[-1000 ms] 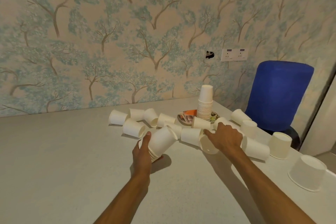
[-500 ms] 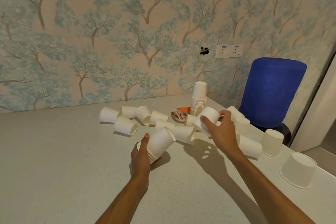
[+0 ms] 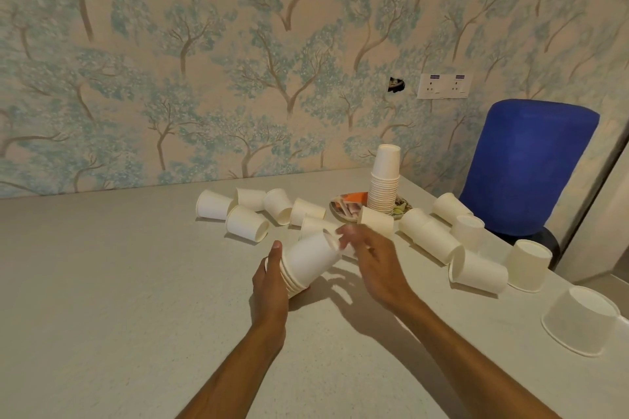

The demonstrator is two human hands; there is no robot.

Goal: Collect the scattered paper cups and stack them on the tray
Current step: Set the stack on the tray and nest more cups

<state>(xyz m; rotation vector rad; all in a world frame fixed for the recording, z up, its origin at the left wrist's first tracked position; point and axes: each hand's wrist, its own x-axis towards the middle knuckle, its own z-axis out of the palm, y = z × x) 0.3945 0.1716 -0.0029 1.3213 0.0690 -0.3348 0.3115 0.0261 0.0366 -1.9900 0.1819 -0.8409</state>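
Observation:
My left hand point(image 3: 270, 286) grips a small tilted stack of white paper cups point(image 3: 308, 262) just above the table. My right hand point(image 3: 372, 257) is at the top end of that stack, its blurred fingertips touching the outermost cup. A tall upright stack of cups point(image 3: 384, 184) stands on a small patterned tray point(image 3: 342, 206) near the wall. Several loose cups lie on their sides left of the tray point(image 3: 246, 223) and right of it point(image 3: 439, 240). Others stand upside down at the right point(image 3: 527, 264).
A blue chair point(image 3: 524, 167) stands past the table's right edge. An upturned cup point(image 3: 580, 320) sits close to that edge. Patterned wallpaper with a double socket point(image 3: 444, 86) backs the light table point(image 3: 119, 299).
My right hand lifted a cup from the table, carried it left and brought it onto the stack in my left hand. My left hand stayed nearly still.

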